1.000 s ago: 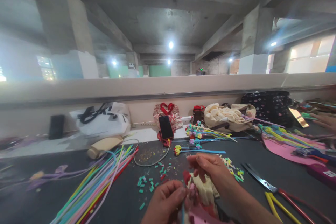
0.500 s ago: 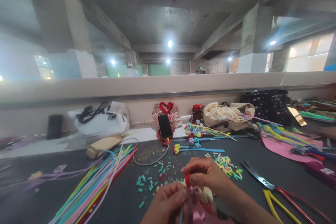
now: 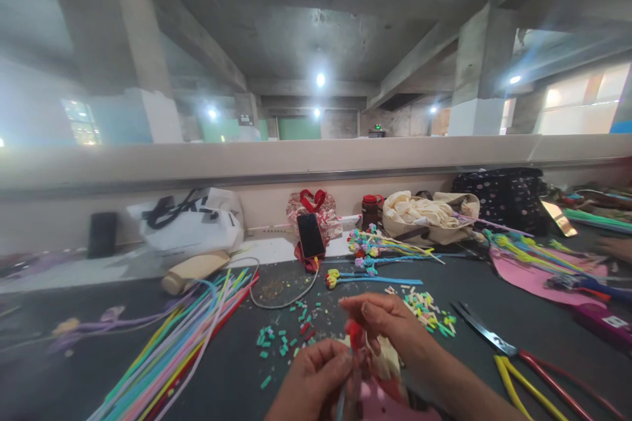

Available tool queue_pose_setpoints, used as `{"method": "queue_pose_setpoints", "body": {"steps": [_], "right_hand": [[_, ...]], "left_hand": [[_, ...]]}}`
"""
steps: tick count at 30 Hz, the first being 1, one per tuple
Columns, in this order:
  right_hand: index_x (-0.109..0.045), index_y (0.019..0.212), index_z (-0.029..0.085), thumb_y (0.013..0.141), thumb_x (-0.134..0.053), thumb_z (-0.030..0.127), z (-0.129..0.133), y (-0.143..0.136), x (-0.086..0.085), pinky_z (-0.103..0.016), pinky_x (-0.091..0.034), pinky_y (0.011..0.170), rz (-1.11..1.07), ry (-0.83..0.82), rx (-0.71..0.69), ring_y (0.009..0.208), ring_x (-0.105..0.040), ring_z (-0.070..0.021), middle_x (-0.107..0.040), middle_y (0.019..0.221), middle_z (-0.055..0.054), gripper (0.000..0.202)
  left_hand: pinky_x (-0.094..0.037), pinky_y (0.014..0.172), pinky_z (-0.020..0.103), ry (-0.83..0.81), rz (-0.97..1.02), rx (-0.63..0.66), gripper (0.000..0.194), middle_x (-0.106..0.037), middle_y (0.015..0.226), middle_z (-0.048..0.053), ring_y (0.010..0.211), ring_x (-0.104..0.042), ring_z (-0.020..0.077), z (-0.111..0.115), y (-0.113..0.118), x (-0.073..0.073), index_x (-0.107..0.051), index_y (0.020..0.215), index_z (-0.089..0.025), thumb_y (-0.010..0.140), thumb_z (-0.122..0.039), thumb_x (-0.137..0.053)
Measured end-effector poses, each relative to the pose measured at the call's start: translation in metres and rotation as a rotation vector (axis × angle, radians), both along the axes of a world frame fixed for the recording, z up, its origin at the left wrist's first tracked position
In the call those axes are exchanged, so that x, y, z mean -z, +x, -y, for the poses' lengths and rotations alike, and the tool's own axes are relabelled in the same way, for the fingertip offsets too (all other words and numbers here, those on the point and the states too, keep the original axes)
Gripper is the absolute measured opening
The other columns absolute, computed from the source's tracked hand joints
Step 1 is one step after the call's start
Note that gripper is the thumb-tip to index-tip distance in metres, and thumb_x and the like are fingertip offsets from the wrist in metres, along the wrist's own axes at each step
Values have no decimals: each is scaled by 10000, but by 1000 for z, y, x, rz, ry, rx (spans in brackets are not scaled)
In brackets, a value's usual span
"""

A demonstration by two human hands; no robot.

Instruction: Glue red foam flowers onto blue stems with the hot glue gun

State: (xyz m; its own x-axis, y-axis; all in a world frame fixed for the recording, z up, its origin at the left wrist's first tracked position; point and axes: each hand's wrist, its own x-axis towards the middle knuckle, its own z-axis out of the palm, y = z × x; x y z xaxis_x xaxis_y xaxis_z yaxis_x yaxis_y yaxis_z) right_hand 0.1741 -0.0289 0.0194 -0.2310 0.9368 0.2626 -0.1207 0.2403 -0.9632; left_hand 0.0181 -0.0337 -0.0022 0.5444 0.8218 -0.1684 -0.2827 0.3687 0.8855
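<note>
My left hand (image 3: 320, 371) is closed in a pinch around a thin pale blue pipe cleaner stem (image 3: 340, 401), which hangs down from the fingers. At the top of that stem is a small red fuzzy piece (image 3: 354, 332), slightly blurred. My right hand (image 3: 382, 325) bends over the red piece from the right, its fingers closed about it; the exact contact is partly hidden. Below the hands lie something pink (image 3: 378, 401) and a cream-coloured cloth or scrap (image 3: 388, 362), both partly covered.
Short green cut pieces (image 3: 266, 337) and yellow ones (image 3: 429, 312) lie scattered ahead. Long coloured pipe cleaners (image 3: 182, 348) are bundled at left. Red-handled pliers (image 3: 501, 342) rest at right. Behind stand a phone (image 3: 311, 237), finished-looking flower stems (image 3: 370, 250) and bags (image 3: 197, 227).
My right hand has turned slightly and its fingers have shifted over the red piece, thumb moved up. My left hand stays nearly where it was on the stem.
</note>
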Motion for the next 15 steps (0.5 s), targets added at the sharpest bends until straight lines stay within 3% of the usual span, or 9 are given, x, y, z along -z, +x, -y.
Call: {"method": "queue_pose_setpoints", "body": {"steps": [5,11,15], "right_hand": [[-675,843,156,693,-633,311,0,-4,3,-193,-387,501,113,50,60,536,-528,-97,-615,635,5,219],[-657,680,136,728,-593,322,1,-9,0,-192,-359,462,195,67,145,466,-478,-82,-560,528,24,203],[-640,651,134,728,-597,318,1,-10,-1,-184,-360,450,193,37,149,448,-463,-74,-547,502,31,204]], "left_hand": [[-271,392,173,4,-18,-48,341,-504,410,-34,351,-406,52,1,1,0,-532,554,-135,529,-419,-719],[-237,366,163,35,-112,-58,310,-513,404,-38,326,-365,36,4,1,-12,-538,554,-138,541,-393,-714],[-251,380,158,46,-112,-89,311,-515,413,-38,349,-379,38,4,2,-12,-533,537,-140,529,-386,-723]]}}
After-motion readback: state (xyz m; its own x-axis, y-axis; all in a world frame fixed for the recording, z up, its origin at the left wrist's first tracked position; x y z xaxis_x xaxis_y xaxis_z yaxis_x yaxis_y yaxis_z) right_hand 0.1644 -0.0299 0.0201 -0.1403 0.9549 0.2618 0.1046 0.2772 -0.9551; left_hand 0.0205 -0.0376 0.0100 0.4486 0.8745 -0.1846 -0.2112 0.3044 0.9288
